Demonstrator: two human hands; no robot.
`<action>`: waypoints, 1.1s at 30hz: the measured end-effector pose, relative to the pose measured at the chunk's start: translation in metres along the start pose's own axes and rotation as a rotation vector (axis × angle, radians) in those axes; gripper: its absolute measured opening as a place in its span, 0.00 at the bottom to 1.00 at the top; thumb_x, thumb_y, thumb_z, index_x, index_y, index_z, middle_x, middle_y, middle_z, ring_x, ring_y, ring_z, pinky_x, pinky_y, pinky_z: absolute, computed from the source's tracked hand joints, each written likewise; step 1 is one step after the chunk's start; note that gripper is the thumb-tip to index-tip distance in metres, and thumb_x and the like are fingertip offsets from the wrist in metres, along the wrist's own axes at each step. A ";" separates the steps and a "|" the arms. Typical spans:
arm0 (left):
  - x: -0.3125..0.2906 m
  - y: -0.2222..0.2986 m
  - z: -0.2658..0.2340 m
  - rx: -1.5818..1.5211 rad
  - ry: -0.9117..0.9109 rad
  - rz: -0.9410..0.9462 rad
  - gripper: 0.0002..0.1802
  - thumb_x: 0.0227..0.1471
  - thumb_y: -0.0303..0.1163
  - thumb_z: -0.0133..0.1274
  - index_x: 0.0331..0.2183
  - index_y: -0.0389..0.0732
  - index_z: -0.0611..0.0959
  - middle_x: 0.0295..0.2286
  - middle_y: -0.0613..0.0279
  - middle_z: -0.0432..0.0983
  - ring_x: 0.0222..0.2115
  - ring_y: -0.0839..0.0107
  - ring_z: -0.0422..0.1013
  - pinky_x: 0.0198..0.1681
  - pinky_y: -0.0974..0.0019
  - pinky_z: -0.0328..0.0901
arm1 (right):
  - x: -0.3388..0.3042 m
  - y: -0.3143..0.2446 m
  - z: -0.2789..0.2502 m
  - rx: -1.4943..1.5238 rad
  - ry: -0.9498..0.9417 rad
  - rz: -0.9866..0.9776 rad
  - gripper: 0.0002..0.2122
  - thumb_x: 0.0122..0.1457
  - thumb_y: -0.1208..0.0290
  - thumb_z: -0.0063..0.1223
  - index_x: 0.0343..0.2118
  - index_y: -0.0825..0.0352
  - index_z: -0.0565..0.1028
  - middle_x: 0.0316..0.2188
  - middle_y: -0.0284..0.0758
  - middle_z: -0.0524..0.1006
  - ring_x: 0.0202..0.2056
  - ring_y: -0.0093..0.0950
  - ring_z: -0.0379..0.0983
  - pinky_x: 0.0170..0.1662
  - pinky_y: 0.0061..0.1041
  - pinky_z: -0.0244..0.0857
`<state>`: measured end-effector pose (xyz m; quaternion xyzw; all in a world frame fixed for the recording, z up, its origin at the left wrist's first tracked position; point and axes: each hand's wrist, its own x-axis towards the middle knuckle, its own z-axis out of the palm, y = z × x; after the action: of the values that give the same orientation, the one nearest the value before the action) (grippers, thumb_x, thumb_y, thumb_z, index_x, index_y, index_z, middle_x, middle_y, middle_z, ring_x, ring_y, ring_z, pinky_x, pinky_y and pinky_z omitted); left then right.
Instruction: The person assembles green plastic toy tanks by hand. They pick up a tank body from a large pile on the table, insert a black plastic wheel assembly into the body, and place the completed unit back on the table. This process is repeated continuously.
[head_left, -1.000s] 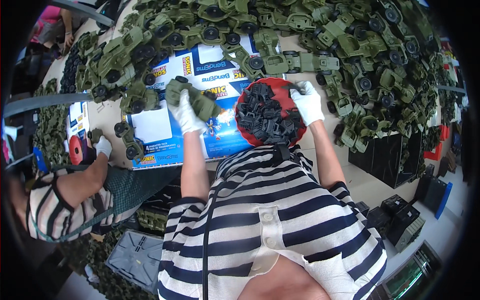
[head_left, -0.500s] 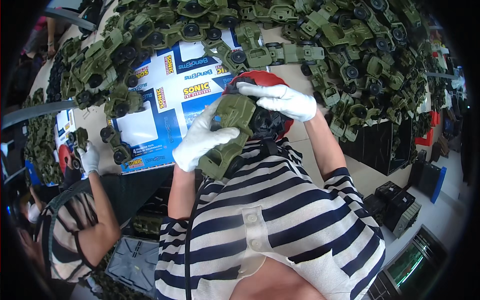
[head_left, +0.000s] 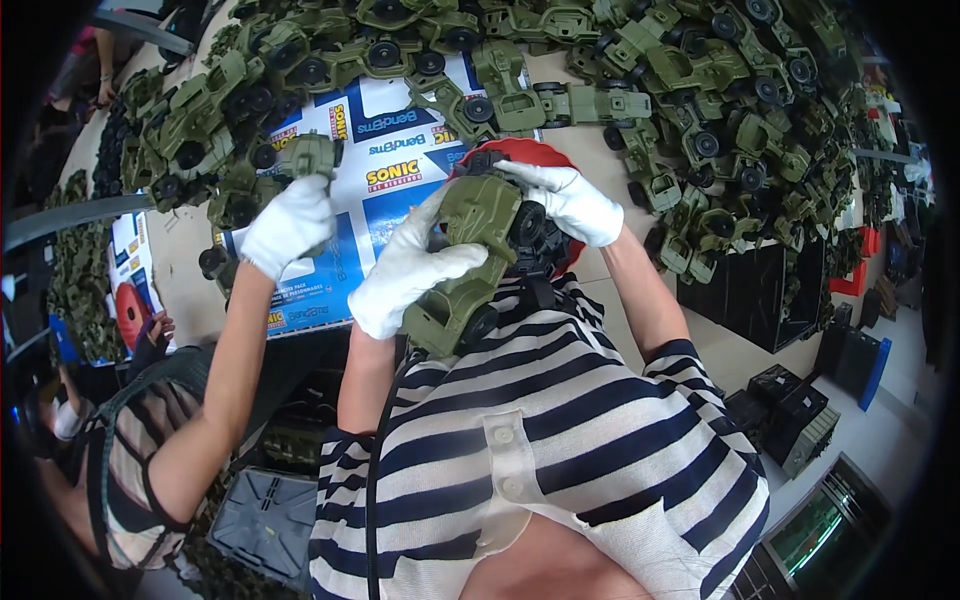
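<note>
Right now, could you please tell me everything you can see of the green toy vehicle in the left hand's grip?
The toy vehicle is olive green, apparently plastic, with moulded detail and two black wheels showing along its picture-right side. It slants from upper right to lower left in view. The white-gloved left hand's grip holds it, thumb across its body. It partly hides the red bowl. The right hand's grip is near its upper end; whether they touch is unclear.

Printed blue sheet (head_left: pixel 385 212) bearing yellow block lettering (head_left: pixel 393 173), blue lettering (head_left: pixel 397 145) on white, small white print (head_left: pixel 312 286)
</note>
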<state>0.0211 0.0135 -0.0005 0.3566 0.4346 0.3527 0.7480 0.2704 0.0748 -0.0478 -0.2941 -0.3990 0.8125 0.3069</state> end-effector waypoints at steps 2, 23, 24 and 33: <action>0.001 0.002 0.002 0.015 0.014 -0.013 0.45 0.44 0.19 0.63 0.62 0.37 0.62 0.42 0.64 0.76 0.29 0.84 0.70 0.30 0.80 0.66 | 0.001 0.000 -0.001 -0.044 0.110 -0.058 0.27 0.62 0.71 0.54 0.62 0.71 0.61 0.55 0.33 0.71 0.44 0.17 0.69 0.50 0.18 0.64; 0.003 0.006 0.013 -0.114 0.058 -0.018 0.41 0.45 0.19 0.63 0.60 0.35 0.65 0.43 0.62 0.77 0.35 0.81 0.74 0.39 0.78 0.69 | 0.005 -0.005 -0.011 -0.129 -0.033 -0.057 0.21 0.63 0.67 0.53 0.57 0.70 0.69 0.54 0.34 0.72 0.51 0.23 0.68 0.56 0.24 0.60; 0.002 0.005 0.013 -0.089 0.074 -0.005 0.41 0.44 0.19 0.64 0.60 0.35 0.66 0.42 0.62 0.78 0.34 0.81 0.74 0.37 0.78 0.69 | 0.005 -0.007 -0.013 -0.201 -0.053 -0.069 0.21 0.64 0.66 0.52 0.57 0.70 0.70 0.53 0.33 0.73 0.50 0.23 0.68 0.55 0.24 0.60; 0.026 -0.034 0.039 0.701 0.465 0.406 0.56 0.38 0.34 0.72 0.62 0.33 0.57 0.57 0.50 0.57 0.48 0.70 0.70 0.49 0.66 0.68 | 0.029 -0.016 0.028 -0.285 0.258 -0.189 0.21 0.70 0.58 0.36 0.43 0.71 0.77 0.43 0.36 0.78 0.46 0.25 0.71 0.55 0.26 0.60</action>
<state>0.0736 0.0093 -0.0254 0.5772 0.6050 0.3944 0.3810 0.2357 0.0908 -0.0275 -0.3973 -0.4931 0.6712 0.3854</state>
